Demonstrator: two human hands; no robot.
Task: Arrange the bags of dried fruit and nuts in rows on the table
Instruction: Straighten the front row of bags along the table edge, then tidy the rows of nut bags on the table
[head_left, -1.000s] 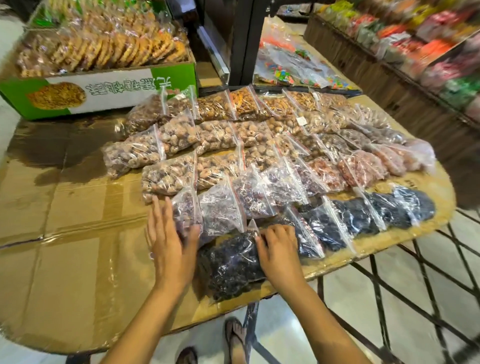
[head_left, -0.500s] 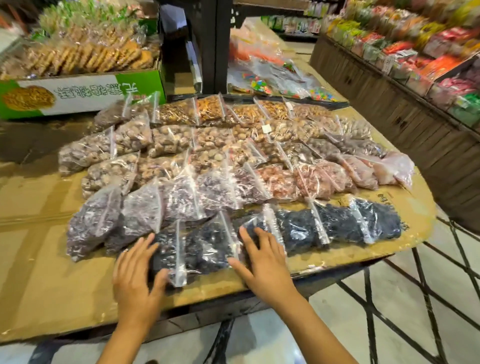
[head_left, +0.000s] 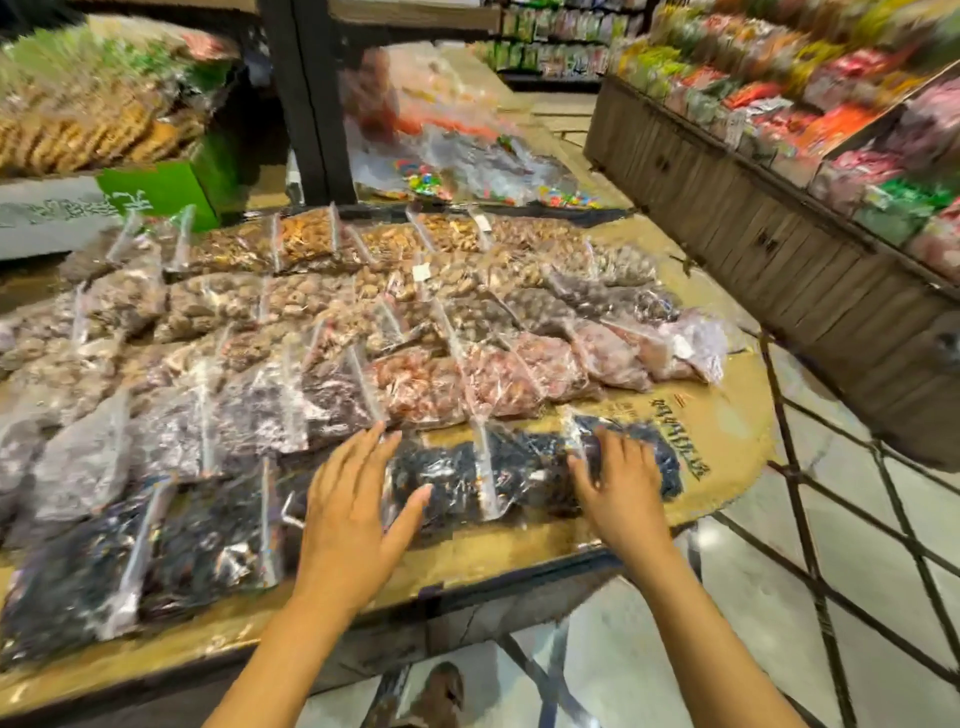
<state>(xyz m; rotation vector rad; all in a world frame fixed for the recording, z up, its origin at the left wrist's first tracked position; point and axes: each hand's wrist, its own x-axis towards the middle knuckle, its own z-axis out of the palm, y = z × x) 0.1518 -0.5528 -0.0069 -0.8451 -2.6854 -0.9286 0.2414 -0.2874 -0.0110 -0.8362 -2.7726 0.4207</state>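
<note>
My hands have slid along the front row toward the right end of the table (head_left: 727, 415) compared with half a second ago, when they were pressing on the dark bags nearer the middle. Now my left hand (head_left: 353, 499) lies flat and spread on the near edge of a bag of dark dried fruit (head_left: 447, 478), fingers (head_left: 363, 447) splayed wide, thumb out over the plastic, gripping nothing, just pressing and nudging. My right hand (head_left: 623, 483) sits on the last dark bag (head_left: 649, 457) at the right end of that row, fingers loosely curled down onto the plastic; it looks like a push or a light pinch of the bag's top, and I can't tell whether anything is truly caught between them.

The view is blurred, my head is turning right with the hands. Behind the dark row lie the reddish bags (head_left: 467, 384) and the purplish ones (head_left: 249, 415), then several rows of brown nut bags (head_left: 291, 301) reaching back to the black post (head_left: 311, 104). The green carton (head_left: 156, 187) stands at the back left.

I judge the rows are almost done: what's left is squaring up this front line, drawing these two end bags snug and level with their neighbours. The cardboard-covered corner beyond my right hand lies bare.
</note>
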